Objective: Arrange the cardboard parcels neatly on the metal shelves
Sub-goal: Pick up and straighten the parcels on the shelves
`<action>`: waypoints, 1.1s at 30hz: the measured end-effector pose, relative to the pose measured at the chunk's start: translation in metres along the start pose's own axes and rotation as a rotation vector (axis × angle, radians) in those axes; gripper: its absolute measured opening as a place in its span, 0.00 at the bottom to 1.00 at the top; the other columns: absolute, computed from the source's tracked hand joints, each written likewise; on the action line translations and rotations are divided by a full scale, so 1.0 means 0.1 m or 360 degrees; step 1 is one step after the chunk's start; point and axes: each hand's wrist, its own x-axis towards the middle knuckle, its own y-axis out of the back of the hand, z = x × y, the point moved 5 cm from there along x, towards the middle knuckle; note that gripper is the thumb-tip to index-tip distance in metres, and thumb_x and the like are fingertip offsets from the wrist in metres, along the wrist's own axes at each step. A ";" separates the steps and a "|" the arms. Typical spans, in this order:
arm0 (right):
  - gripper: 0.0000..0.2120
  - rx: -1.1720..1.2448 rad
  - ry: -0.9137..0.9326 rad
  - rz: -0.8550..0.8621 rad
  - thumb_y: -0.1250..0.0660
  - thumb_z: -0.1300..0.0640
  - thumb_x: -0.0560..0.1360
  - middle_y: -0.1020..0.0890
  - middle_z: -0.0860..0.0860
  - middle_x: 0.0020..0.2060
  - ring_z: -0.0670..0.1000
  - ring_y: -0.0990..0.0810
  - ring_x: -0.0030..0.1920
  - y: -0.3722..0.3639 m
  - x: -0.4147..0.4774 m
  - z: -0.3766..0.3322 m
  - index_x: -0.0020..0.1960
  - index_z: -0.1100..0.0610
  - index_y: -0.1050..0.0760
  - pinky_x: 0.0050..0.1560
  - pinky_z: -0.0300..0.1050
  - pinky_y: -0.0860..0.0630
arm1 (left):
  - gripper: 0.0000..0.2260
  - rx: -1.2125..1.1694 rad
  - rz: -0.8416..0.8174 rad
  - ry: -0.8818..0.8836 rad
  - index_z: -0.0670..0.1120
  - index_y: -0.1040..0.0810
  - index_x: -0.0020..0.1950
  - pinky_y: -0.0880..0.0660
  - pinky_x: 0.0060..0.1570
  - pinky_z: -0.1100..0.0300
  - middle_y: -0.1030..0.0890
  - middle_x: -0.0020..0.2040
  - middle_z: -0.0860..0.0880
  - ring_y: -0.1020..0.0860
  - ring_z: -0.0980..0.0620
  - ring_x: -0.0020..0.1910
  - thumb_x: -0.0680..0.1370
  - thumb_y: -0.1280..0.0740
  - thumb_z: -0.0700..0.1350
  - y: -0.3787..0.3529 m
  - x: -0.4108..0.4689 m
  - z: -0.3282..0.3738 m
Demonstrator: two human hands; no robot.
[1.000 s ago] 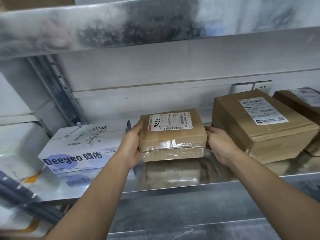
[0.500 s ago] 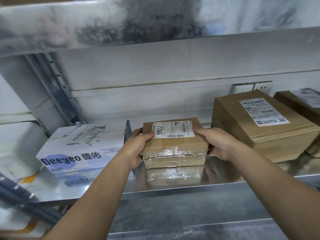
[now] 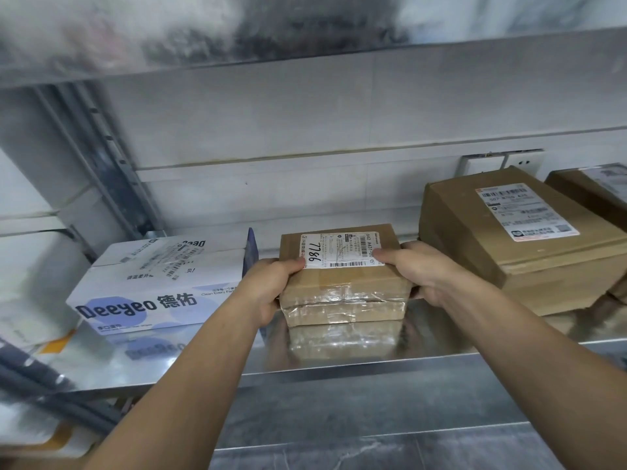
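**Small parcel held on the shelf with both hands**

A person is holding a small parcel (image 3: 342, 283) between both hands on the shiny metal shelf (image 3: 339, 369). The parcel's bottom edge is meeting its own reflection, so it is sitting on the shelf surface, near the front edge.

The left hand (image 3: 268, 286) is gripping the parcel's left side, with the thumb lying on top at the left edge of the white label (image 3: 339, 249). Its other fingers are hiding behind the parcel. The right hand (image 3: 420, 273) is gripping the right side in the same way, with the thumb pressing on the label's right edge and the fingers curling down around the side. The label is facing up and is showing a handwritten "7786" and a barcode. Clear tape is wrapping the parcel's front face.

A white box (image 3: 152, 283) printed "Deeyeo" is sitting just beside the left hand. To the right, a large parcel (image 3: 509, 239) is lying close to the right hand, and a third parcel (image 3: 590, 195) is showing partly at the frame's edge behind it. A wall socket (image 3: 498, 162) is peeking out above the large parcel. An upper shelf (image 3: 305, 35) is running across the top of the view.
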 end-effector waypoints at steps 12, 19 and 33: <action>0.14 -0.0028 0.0017 0.0035 0.30 0.54 0.81 0.14 0.52 0.46 0.51 0.15 0.41 -0.01 0.10 0.05 0.63 0.60 0.21 0.37 0.42 0.24 | 0.12 0.0092 0.0016 -0.0015 0.42 0.20 0.62 0.19 0.49 0.51 0.12 0.49 0.45 0.14 0.46 0.47 0.80 0.30 0.43 0.02 0.03 0.00; 0.10 -0.0004 -0.0015 0.0000 0.29 0.52 0.80 0.14 0.53 0.42 0.52 0.16 0.40 0.01 0.06 0.03 0.54 0.58 0.21 0.44 0.47 0.21 | 0.12 0.0096 0.0009 0.0033 0.42 0.19 0.62 0.19 0.47 0.52 0.12 0.49 0.46 0.15 0.46 0.46 0.80 0.30 0.45 0.01 -0.02 0.03; 0.18 0.0354 0.0169 0.0081 0.32 0.41 0.79 0.13 0.49 0.50 0.53 0.16 0.53 0.16 -0.01 -0.11 0.59 0.54 0.19 0.55 0.50 0.22 | 0.08 -0.0140 0.0002 -0.0173 0.50 0.19 0.52 0.23 0.45 0.54 0.14 0.40 0.50 0.18 0.48 0.43 0.81 0.35 0.52 -0.03 -0.23 0.25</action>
